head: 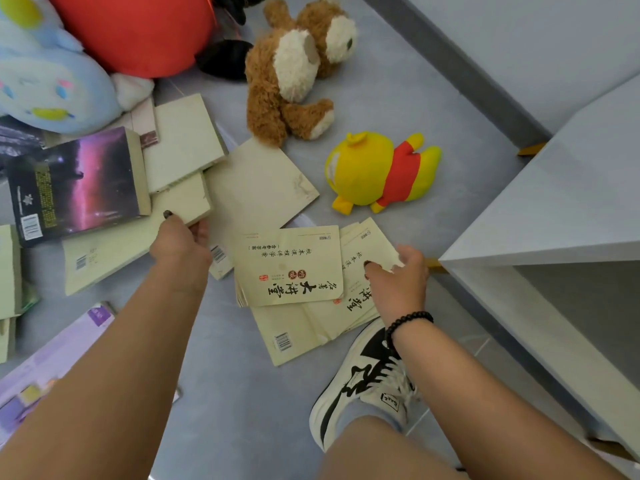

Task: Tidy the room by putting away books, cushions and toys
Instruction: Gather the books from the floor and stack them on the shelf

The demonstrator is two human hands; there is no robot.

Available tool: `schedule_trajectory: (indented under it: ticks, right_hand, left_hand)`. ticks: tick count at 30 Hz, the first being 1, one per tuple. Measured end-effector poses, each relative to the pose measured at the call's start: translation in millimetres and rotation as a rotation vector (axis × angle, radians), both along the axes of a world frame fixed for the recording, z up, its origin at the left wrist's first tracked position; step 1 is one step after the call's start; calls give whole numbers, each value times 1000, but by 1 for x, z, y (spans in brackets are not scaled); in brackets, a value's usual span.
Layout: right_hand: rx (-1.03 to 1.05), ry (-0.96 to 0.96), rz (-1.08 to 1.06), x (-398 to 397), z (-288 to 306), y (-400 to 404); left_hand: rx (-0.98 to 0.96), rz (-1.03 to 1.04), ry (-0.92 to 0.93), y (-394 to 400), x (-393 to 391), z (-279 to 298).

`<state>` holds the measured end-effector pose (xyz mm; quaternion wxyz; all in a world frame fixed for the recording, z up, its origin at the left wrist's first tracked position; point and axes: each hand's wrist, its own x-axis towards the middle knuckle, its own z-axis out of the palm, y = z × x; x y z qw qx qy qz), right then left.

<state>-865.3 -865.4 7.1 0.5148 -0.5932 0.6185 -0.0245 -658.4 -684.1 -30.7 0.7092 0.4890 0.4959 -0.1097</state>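
Note:
Several cream paperbacks lie scattered on the grey floor. My left hand (181, 240) grips the near corner of a thick cream book (183, 199) beside a dark purple-covered book (76, 185). My right hand (398, 275) pinches the edge of a cream booklet (367, 247) that lies in a loose pile; another booklet with black calligraphy (291, 265) lies on top of that pile. A brown teddy bear (294, 67) and a yellow plush in a red shirt (381, 171) lie on the floor beyond the books.
A white shelf unit (554, 209) stands at the right, its open compartment facing me. A blue plush (48, 84) and a red cushion (138, 29) sit at the top left. My sneaker (367, 382) stands under the right arm. A purple book (52, 362) lies at the lower left.

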Motion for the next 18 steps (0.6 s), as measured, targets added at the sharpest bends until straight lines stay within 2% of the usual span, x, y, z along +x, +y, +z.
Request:
schedule_trajectory:
  ticks: [6, 11, 14, 18]
  right_hand:
    - [546, -220, 0, 14, 17, 6]
    - [737, -273, -14, 21, 13, 5]
    - [722, -248, 51, 23, 10, 6]
    - [323, 67, 264, 10, -7, -7]
  left_hand:
    - [-227, -75, -10, -11, -88, 37]
    - [-283, -144, 42, -24, -148, 44]
    - [-311, -266, 146, -42, -179, 46]
    - [-273, -649, 346, -51, -211, 60]
